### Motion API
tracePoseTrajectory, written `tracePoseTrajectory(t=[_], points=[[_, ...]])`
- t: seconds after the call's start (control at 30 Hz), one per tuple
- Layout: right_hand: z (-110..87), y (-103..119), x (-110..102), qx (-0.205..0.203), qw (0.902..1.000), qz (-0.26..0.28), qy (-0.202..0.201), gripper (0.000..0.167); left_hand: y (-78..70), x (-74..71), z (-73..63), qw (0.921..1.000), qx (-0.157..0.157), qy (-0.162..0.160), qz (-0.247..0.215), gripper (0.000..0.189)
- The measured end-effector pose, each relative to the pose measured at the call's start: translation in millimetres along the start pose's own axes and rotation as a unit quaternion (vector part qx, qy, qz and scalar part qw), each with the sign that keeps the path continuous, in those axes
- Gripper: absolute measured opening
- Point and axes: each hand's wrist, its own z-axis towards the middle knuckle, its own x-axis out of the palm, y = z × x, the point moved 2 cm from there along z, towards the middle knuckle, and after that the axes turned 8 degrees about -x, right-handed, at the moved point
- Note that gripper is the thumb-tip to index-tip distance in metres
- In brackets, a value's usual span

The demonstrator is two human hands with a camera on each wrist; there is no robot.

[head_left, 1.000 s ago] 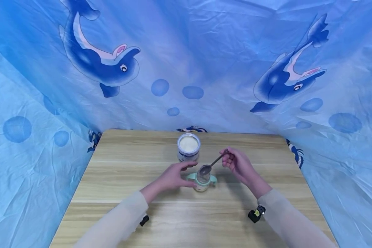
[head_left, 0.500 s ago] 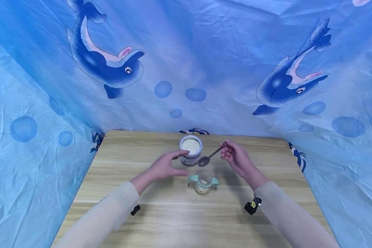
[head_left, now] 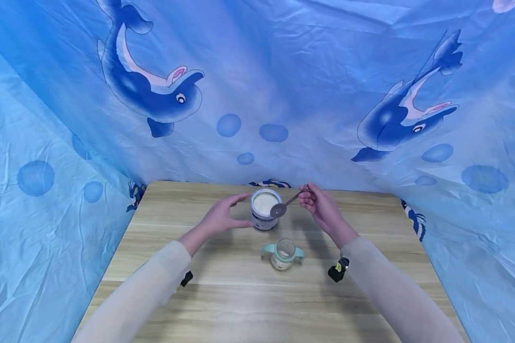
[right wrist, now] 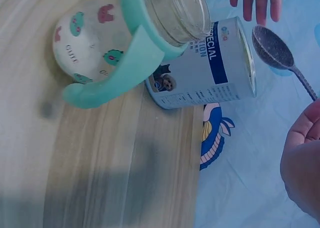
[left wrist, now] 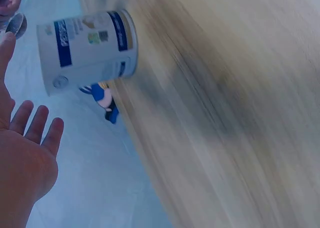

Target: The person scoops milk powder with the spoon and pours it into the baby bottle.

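Observation:
An open tin of pale powder [head_left: 263, 224] stands near the back of the table. My right hand [head_left: 319, 204] pinches a dark spoon [head_left: 278, 210] by its handle end, with the bowl over the tin's right rim. In the right wrist view a thin dusting of powder clings to the spoon bowl [right wrist: 271, 45]. My left hand [head_left: 221, 215] is spread at the tin's left side, fingers straight; the left wrist view shows the fingers apart from the tin [left wrist: 90, 50]. Nearer to me stands an uncapped baby bottle [head_left: 282, 261] with mint green handles, untouched.
The wooden table [head_left: 249, 305] has its back edge just behind the tin. A blue dolphin-print curtain [head_left: 309, 95] hangs behind it and along both sides.
The spoon has moved from over the bottle's mouth back to the tin. My left hand has left the bottle's side and moved back beside the tin. The bottle stayed put.

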Motion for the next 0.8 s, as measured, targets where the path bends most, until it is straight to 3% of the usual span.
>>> tracePoseTrajectory(t=[0.3,0.5,0.8], points=[[18.0,-9,6,-0.005,0.9994,-0.023,-0.024,0.035,25.8,1.6,13.7,0.9997,-0.009,-0.011,-0.021,0.098],[26.7,-16,7,-0.011,0.998,-0.054,-0.032,0.033,32.2,6.2,21.3,0.9994,-0.008,-0.007,-0.032,0.1],[29.9,-30,12,-0.015,0.995,-0.098,-0.011,0.042,38.5,16.9,29.7,0.9983,-0.019,0.002,-0.056,0.104]])
